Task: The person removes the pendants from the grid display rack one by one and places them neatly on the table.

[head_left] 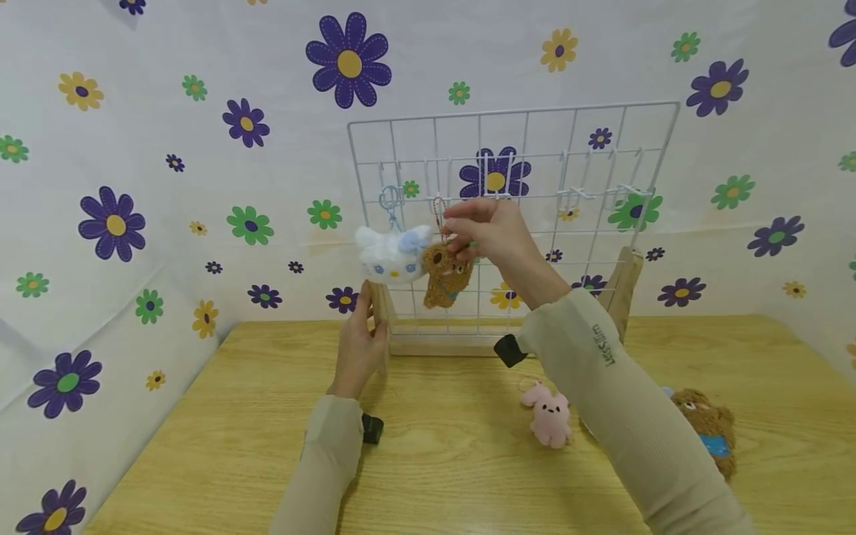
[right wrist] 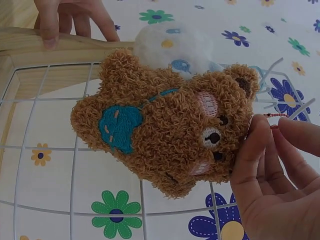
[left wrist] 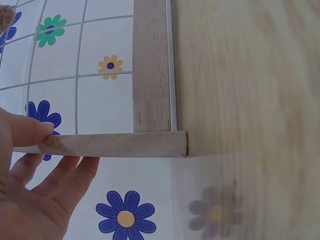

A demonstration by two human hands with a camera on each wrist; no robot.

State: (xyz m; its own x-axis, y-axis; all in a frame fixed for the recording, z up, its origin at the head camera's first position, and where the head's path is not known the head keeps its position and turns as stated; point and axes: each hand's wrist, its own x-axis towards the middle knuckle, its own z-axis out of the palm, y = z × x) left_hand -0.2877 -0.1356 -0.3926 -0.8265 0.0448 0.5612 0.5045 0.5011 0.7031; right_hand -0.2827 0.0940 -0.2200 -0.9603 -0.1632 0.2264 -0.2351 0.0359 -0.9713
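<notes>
Only head view pairs bear (head_left: 446,286) with pink plush (head_left: 551,423).

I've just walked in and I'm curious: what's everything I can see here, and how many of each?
Hanging bear: one, brown, before the wire rack, its chain in the right hand
Bead chain: one, reddish, at the hanging bear's head
Cat-like plush: one, white with blue bow, at the rack's left
Pink plush: one, pink, on the table
Table bear: one, brown with blue, on the table's right
Wire rack: one, white, upright
Hooks: several, white, on the rack
Wooden stand: one, pale, under the rack
Table: one, yellowish wood
Backdrop: one, white with flowers, behind
Black blocks: two, black, at the wrists
Sleeves: two, beige
Left hand: one, gripping the stand's left upright
Right hand: one, pinching the chain
</notes>
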